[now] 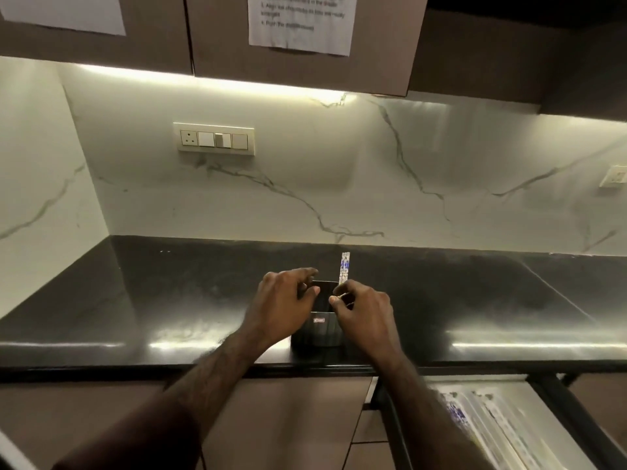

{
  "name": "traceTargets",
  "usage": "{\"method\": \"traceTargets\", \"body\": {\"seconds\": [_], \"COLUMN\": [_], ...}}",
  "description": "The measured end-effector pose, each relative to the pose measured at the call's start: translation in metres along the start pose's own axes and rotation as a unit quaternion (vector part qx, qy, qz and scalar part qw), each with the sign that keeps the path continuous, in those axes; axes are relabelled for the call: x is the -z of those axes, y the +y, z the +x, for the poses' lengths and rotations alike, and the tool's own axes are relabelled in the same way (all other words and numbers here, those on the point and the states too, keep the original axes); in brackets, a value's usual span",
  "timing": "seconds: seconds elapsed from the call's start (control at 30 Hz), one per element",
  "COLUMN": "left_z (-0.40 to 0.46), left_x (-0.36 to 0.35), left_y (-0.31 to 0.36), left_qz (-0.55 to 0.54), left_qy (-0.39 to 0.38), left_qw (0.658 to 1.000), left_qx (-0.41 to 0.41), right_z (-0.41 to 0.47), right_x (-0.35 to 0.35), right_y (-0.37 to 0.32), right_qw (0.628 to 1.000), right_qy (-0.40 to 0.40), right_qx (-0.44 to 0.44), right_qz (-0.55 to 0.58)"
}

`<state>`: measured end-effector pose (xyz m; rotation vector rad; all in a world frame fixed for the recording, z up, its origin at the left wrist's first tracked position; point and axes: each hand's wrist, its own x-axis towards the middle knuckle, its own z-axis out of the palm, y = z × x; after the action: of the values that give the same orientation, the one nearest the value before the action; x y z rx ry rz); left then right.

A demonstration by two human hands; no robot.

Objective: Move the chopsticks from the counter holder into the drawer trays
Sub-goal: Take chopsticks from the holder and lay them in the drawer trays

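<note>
This is a home kitchen: a dark stone counter (135,300) under the hands, a marble wall (305,181) with a socket plate (213,139) beyond them, brown cupboards (152,28) above, an open drawer (502,422) below right.

**Dark worktop carrying one black holder**

A black, glossy worktop (169,300) is running the full width of the view, meeting the pale veined wall at its far edge and turning the corner at the left. Strip lighting is reflecting off it in bright streaks near the front edge. A dark, box-shaped holder (317,330) is standing upright directly on the worktop, close to the front edge and about midway along; a small red label is showing on its near face. A paper-wrapped pair of chopsticks (344,268) is sticking up out of the holder. The remaining surface is showing only faint smudges and reflections.
</note>
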<state>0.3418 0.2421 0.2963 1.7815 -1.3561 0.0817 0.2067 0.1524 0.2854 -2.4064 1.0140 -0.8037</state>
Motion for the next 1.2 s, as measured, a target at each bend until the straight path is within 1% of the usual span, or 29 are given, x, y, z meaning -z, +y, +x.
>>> {"method": "traceTargets", "body": {"seconds": [0.23, 0.4, 0.47, 0.6, 0.7, 0.8, 0.9, 1.0, 1.07, 1.2], "left_z": [0.032, 0.070, 0.085, 0.111, 0.126, 0.144, 0.157, 0.164, 0.165, 0.167], "left_x": [-0.041, -0.079, -0.097, -0.130, -0.147, -0.162, -0.172, -0.183, -0.189, -0.198], "left_y": [-0.035, -0.060, -0.068, -0.074, -0.078, -0.091, -0.099, -0.106, -0.110, -0.118], "left_qz": [0.003, -0.004, 0.011, 0.035, -0.008, -0.092, -0.142, -0.168, -0.207, -0.264], "left_qy": [-0.043, -0.080, -0.088, -0.132, -0.153, -0.133, -0.136, -0.141, -0.142, -0.121], "left_qw": [0.999, 0.996, 0.993, 0.986, 0.980, 0.970, 0.956, 0.948, 0.937, 0.923], "left_qx": [0.007, 0.051, 0.072, 0.091, 0.126, 0.182, 0.218, 0.232, 0.242, 0.252], "right_z": [0.039, 0.076, 0.090, 0.120, 0.135, 0.148, 0.157, 0.165, 0.170, 0.179], "right_x": [-0.031, -0.045, -0.049, -0.056, -0.062, -0.069, -0.076, -0.082, -0.084, -0.089], "right_y": [0.032, 0.062, 0.074, 0.092, 0.100, 0.108, 0.112, 0.113, 0.114, 0.117], "right_qw": [0.999, 0.997, 0.995, 0.992, 0.987, 0.983, 0.977, 0.971, 0.967, 0.960], "right_qy": [-0.004, -0.005, -0.015, -0.034, -0.066, -0.083, -0.096, -0.107, -0.117, -0.140], "right_qx": [-0.042, -0.073, -0.087, -0.117, -0.140, -0.157, -0.186, -0.214, -0.228, -0.241], "right_qz": [0.016, 0.028, 0.034, 0.034, 0.038, 0.038, 0.035, 0.022, 0.012, 0.020]}}
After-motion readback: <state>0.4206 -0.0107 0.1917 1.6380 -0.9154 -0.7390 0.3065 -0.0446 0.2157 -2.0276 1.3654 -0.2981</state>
